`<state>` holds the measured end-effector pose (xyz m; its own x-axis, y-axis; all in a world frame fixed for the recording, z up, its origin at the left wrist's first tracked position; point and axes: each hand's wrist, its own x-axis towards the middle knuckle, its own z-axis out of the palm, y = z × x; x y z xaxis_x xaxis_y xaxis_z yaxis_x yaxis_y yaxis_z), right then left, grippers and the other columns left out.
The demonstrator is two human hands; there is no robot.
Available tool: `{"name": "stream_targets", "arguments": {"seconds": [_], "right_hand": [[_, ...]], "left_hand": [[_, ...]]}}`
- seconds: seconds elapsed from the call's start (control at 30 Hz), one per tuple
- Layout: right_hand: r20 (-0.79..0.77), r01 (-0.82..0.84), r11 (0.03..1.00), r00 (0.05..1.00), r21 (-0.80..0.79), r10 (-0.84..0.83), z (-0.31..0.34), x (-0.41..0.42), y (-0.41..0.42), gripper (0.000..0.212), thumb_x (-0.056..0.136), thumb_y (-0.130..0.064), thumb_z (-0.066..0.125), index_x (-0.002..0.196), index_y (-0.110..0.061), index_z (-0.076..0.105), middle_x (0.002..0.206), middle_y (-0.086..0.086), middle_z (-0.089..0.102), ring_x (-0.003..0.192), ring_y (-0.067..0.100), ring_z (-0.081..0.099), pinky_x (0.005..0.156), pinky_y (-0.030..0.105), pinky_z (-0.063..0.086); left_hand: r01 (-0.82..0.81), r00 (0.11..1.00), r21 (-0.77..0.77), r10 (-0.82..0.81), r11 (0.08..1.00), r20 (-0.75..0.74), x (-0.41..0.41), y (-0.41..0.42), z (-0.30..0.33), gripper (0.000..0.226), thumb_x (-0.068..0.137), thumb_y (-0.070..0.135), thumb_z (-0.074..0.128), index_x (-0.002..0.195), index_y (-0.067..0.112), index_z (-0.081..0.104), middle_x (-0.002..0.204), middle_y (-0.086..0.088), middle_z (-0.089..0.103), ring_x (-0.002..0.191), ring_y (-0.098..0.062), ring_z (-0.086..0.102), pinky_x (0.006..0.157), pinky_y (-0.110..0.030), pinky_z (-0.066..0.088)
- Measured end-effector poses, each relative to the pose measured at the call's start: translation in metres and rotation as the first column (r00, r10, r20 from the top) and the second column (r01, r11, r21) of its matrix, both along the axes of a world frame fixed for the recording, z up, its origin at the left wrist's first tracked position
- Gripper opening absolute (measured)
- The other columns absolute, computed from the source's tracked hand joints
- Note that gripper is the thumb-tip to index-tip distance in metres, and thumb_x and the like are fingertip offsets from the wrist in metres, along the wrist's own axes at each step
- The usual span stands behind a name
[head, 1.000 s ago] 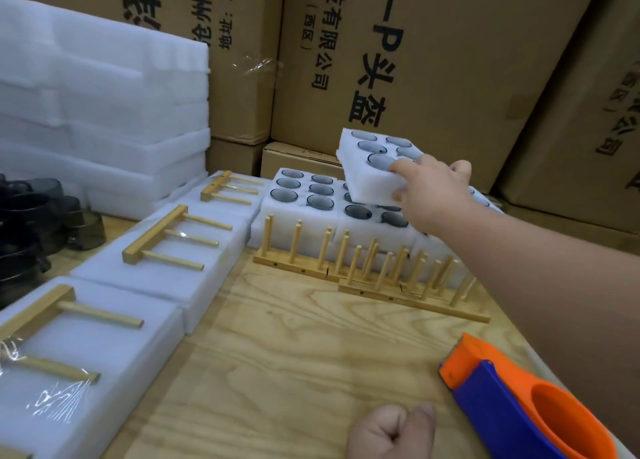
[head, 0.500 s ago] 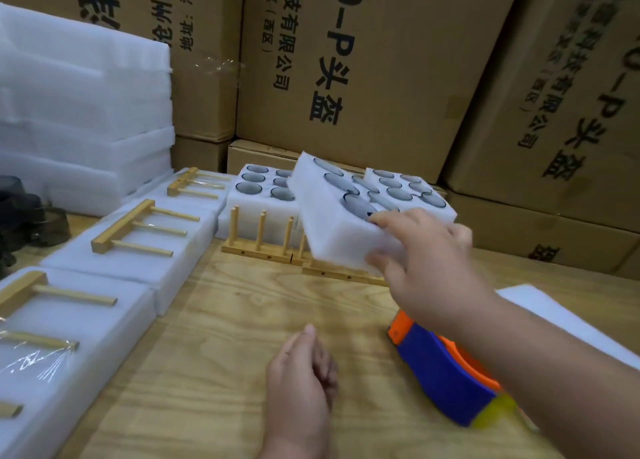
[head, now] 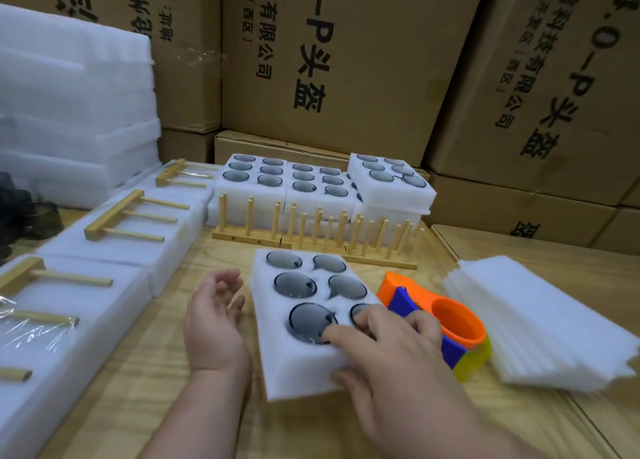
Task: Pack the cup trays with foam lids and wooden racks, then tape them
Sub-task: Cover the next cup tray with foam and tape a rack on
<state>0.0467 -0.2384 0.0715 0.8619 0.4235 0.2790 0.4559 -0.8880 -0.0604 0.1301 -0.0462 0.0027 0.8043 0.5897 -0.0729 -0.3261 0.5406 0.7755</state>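
I'm gripping the white foam six-cup tray (head: 304, 320) at its near right corner with my right hand (head: 388, 347), fingers on top, thumb at the front edge; it's sitting mid-tabletop (head: 166, 372). My left hand (head: 214, 320) is hovering just beside the tray's left side, fingers relaxed, holding nothing. The orange-and-blue tape dispenser (head: 446, 323) is lying just right of the tray.
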Motion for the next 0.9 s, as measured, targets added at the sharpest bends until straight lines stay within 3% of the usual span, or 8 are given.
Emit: {"name": "stream_targets", "arguments": {"seconds": [0.17,0.23,0.3,0.43,0.53,0.63,0.77,0.9], "right_hand": [[0.09,-0.044,0.999,0.995,0.004,0.043,-0.022,-0.008,0.002,0.052,0.045,-0.041,0.079,0.096,-0.048,0.066,0.08,-0.011,0.05,0.069,0.013,0.039,0.074,0.03,0.038],[0.074,-0.07,0.998,0.995,-0.001,0.07,-0.025,-0.008,0.003,0.048,0.048,-0.047,0.075,0.095,-0.05,0.066,0.079,-0.012,0.05,0.071,0.011,0.03,0.073,0.028,0.039],[-0.004,-0.094,0.993,0.996,-0.074,0.094,-0.022,-0.002,0.001,0.048,0.064,-0.061,0.07,0.111,-0.053,0.06,0.089,-0.015,0.054,0.079,0.011,0.044,0.082,0.028,0.039],[-0.198,-0.022,0.926,0.975,0.376,0.103,-0.021,0.019,-0.015,0.047,0.079,-0.076,0.054,0.119,-0.054,0.049,0.107,-0.026,0.055,0.109,-0.001,0.051,0.092,0.014,0.038],[-0.176,0.125,0.763,0.984,0.634,-0.014,-0.032,0.046,-0.024,0.024,0.088,-0.062,0.055,0.112,-0.057,0.053,0.115,-0.029,0.052,0.115,-0.006,0.049,0.092,0.012,0.042],[-0.418,0.326,0.68,0.908,0.656,-0.031,-0.043,0.07,-0.022,0.027,0.097,-0.049,0.059,0.12,-0.057,0.047,0.133,-0.023,0.047,0.117,-0.009,0.048,0.096,0.023,0.044],[-0.559,0.43,0.639,0.829,0.638,-0.001,-0.05,0.084,-0.015,0.05,0.097,-0.052,0.058,0.143,-0.046,0.04,0.144,-0.015,0.046,0.112,-0.008,0.052,0.076,0.012,0.045],[-0.548,0.453,0.669,0.833,0.589,-0.082,-0.041,0.099,-0.004,0.058,0.097,-0.055,0.053,0.149,-0.04,0.033,0.152,-0.007,0.042,0.121,0.011,0.046,0.089,0.03,0.041]], "left_hand": [[0.096,0.995,-0.044,-0.096,0.994,0.003,-0.001,0.002,0.004,0.027,0.107,0.023,0.038,0.1,0.023,0.065,0.114,0.0,0.069,0.116,-0.016,0.062,0.098,-0.029,0.043],[0.138,0.99,-0.027,-0.138,0.99,0.006,0.0,0.0,0.004,0.026,0.108,0.022,0.039,0.107,0.022,0.065,0.118,0.0,0.069,0.12,-0.015,0.062,0.103,-0.03,0.043],[0.181,0.983,-0.017,-0.181,0.983,0.005,0.0,-0.001,0.004,0.025,0.107,0.016,0.041,0.11,0.018,0.065,0.118,-0.002,0.072,0.117,-0.013,0.064,0.1,-0.028,0.048],[0.249,0.968,0.036,-0.248,0.968,-0.034,0.0,-0.002,0.006,0.026,0.102,0.005,0.048,0.112,0.017,0.069,0.105,0.001,0.077,0.087,-0.007,0.075,0.064,-0.022,0.058],[0.313,0.948,0.126,-0.303,0.941,-0.091,-0.001,-0.001,0.002,0.034,0.1,0.011,0.053,0.12,0.032,0.071,0.133,0.007,0.066,0.116,-0.014,0.067,0.092,-0.037,0.056],[0.352,0.934,0.267,-0.321,0.897,-0.154,-0.002,0.0,0.002,0.04,0.099,0.018,0.057,0.125,0.047,0.066,0.141,0.016,0.055,0.121,0.005,0.055,0.089,-0.023,0.048],[0.395,0.918,0.274,-0.361,0.877,-0.168,-0.001,0.0,0.002,0.042,0.098,0.017,0.057,0.122,0.05,0.068,0.125,0.029,0.058,0.092,0.025,0.059,0.064,-0.01,0.051],[0.454,0.89,0.271,-0.418,0.848,-0.183,0.003,-0.004,-0.004,0.042,0.088,0.018,0.062,0.115,0.05,0.072,0.11,0.029,0.069,0.109,-0.002,0.069,0.078,-0.028,0.056]]}}
